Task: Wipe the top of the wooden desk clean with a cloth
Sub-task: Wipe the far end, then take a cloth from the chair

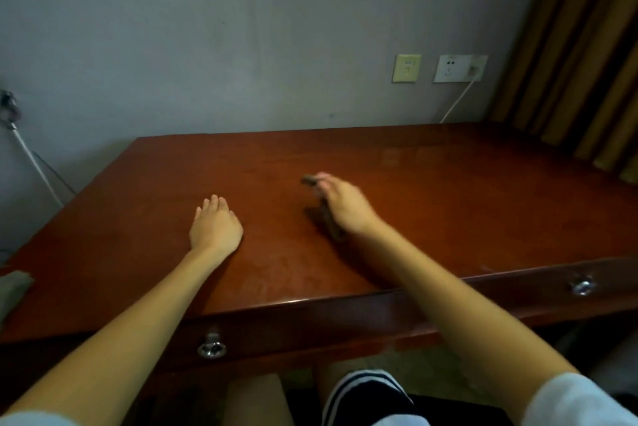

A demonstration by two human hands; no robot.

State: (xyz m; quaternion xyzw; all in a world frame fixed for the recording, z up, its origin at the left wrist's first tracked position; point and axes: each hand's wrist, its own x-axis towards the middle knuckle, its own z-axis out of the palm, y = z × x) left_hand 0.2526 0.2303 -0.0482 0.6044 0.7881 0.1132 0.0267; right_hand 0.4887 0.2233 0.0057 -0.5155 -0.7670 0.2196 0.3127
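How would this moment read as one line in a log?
phase: wiping | right hand: holds cloth on desk | left hand: flat on desk

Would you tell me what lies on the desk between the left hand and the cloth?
Only bare desk top lies between the left hand and the cloth that the right hand grips, in the head view.

Desk clearance
Red-brown wooden desk top [466,190] is lying open rightward; left hand [215,227] and right hand [345,204] gripping dark brown cloth [332,228] are occupying its middle.
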